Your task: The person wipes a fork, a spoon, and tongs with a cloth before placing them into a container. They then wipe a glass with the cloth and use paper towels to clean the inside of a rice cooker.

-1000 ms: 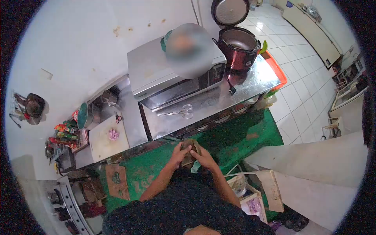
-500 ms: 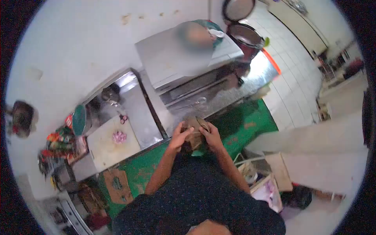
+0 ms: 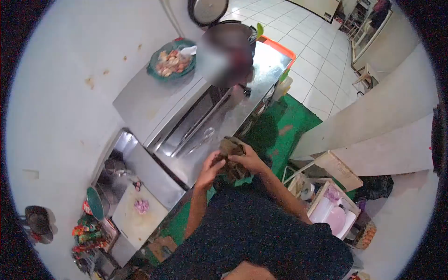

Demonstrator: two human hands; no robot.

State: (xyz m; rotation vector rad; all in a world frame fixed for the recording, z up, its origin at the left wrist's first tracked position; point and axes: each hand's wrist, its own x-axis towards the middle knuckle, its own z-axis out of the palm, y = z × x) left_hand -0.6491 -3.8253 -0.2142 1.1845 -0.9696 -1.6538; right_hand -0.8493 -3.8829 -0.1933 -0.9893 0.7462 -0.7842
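Close in front of my dark shirt, both hands are around a brown, crumpled bundle [image 3: 232,156]; whether it is cloth, paper or a bag I cannot make out. My left hand [image 3: 208,171] grips its left side, thumb toward the middle. On the other side, my right hand [image 3: 248,161] closes over the right edge, its thumb lying across the front. The bundle's underside is partly hidden by the hands. Just beyond it lies the steel counter [image 3: 198,170], with scissor-like metal tongs [image 3: 207,135] on it.
To the left, a white cutting board [image 3: 128,215] bears chopped pinkish pieces [image 3: 141,206], with small scissors [image 3: 137,185] by its top edge. A green bowl of food [image 3: 172,63] and a large dark pot [image 3: 228,35] stand farther back. A plastic drawer unit [image 3: 343,205] is at right.
My view has swung to the right, bringing the green bowl and drawers into fuller sight. The bundle has turned in my hands and looks more crumpled; both hands still hold it.
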